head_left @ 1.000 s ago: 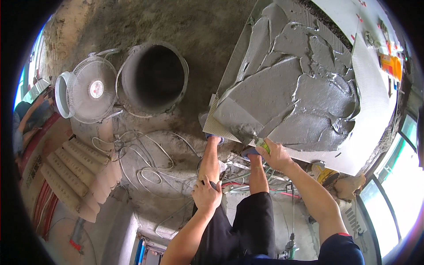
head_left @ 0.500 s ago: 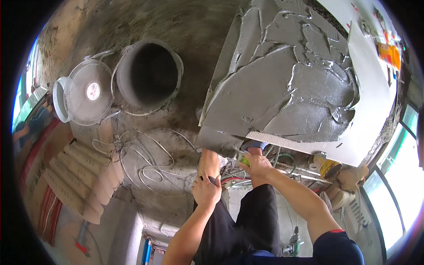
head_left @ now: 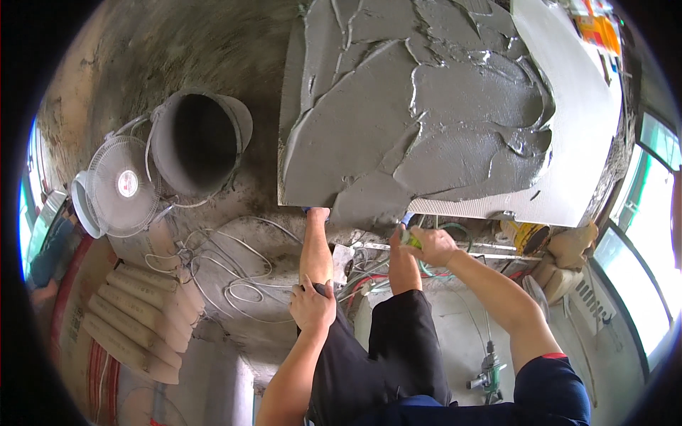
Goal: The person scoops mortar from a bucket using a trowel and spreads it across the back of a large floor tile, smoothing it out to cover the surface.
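My right hand (head_left: 433, 245) grips the green handle (head_left: 410, 238) of a trowel, whose mortar-coated blade (head_left: 366, 209) lies at the near edge of a large white panel (head_left: 572, 156). Grey wet mortar (head_left: 455, 92) covers much of that panel in ridged, uneven spreads, leaving its textured right part bare. My left hand (head_left: 312, 309) rests on my left knee, its fingers curled round a small dark object (head_left: 321, 290) that is mostly hidden.
At left are a white fan (head_left: 128, 199), a grey bucket (head_left: 165, 160), loose cables (head_left: 241, 287), stacked sacks (head_left: 128, 319) and a partly visible person (head_left: 50, 255). At right are a yellow container (head_left: 526, 238), a green tool (head_left: 490, 373), an orange item (head_left: 600, 32) and windows (head_left: 639, 277).
The trowel dropped below the panel's edge, then rose slightly to it. My right hand has moved down-left, then slightly up-right. The view has shifted, putting the panel further left and higher.
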### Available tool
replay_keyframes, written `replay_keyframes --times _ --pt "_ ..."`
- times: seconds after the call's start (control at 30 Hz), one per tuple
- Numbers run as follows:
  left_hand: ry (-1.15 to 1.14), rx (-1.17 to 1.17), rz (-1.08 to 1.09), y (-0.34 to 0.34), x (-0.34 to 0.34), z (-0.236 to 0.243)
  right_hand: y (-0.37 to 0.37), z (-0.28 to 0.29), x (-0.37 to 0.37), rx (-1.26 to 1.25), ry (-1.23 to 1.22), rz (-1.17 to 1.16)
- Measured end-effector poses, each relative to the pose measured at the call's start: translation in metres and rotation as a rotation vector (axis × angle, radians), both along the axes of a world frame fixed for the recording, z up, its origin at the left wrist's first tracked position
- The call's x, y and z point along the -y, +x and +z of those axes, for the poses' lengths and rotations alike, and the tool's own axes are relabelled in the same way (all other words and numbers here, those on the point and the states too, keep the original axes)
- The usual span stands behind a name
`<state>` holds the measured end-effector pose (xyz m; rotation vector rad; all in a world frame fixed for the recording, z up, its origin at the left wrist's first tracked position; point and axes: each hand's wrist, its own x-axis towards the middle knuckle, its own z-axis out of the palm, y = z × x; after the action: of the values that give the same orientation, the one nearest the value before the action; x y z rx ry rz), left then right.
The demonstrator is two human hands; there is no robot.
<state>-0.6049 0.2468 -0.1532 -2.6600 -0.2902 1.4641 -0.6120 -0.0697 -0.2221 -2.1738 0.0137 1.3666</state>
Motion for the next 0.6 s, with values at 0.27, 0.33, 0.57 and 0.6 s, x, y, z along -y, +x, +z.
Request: replay_keyframes --times 0.27,0.33,0.57,0.6 --pt "0.039 0.012 -0.052 -0.005 0.005 -0.001 -0.069 0.007 0.042 0.193 0.04 -0.208" --pt "0.054 0.0 -0.093 -0.006 0.01 -0.001 -0.073 -0.003 0.064 0.435 -0.009 -0.434" --pt "0.086 -0.041 -0.128 0.002 0.021 -0.004 -0.087 -0.022 0.068 0.33 -0.073 -0.394" --pt "0.092 -0.043 -0.138 0.002 0.021 -0.004 -0.095 -0.022 0.063 0.255 -0.071 -0.314"
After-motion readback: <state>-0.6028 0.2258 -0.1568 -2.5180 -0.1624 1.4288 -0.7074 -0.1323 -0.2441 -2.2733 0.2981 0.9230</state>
